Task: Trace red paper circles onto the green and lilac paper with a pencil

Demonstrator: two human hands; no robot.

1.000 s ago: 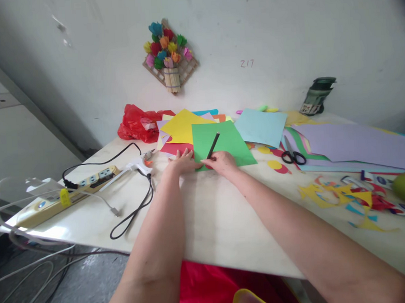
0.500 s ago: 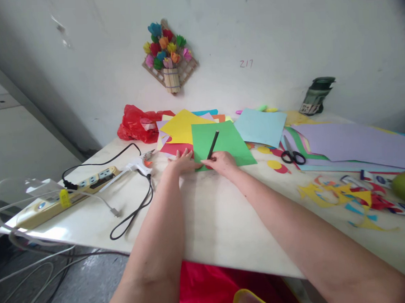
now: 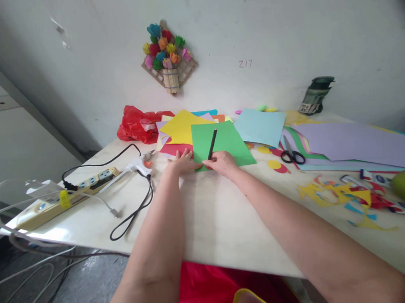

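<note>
My right hand (image 3: 223, 162) is closed around a black pen (image 3: 213, 143), which stands upright with a slight lean over the near left corner of a green paper sheet (image 3: 224, 137). Beside it, my left hand (image 3: 182, 162) lies with its fingers spread, its index side touching that corner of the sheet. A small bit of red shows under the pen hand, mostly hidden by the fingers. The pen's tip is hidden too. Behind my left hand a red paper (image 3: 177, 149) and a yellow sheet (image 3: 181, 127) reach beneath or beside the green one.
Scissors (image 3: 292, 155) and paper discs (image 3: 274, 165) lie to the right, near purple sheets (image 3: 354, 143), paper scraps (image 3: 340, 194) and a bottle (image 3: 317, 95). On the left are a glue gun (image 3: 140, 166) with its cord, a power strip (image 3: 69, 197) and a red plastic bag (image 3: 136, 124).
The pen's upper end has tipped slightly to the left in my right hand. My left hand and the green sheet stay where they were.
</note>
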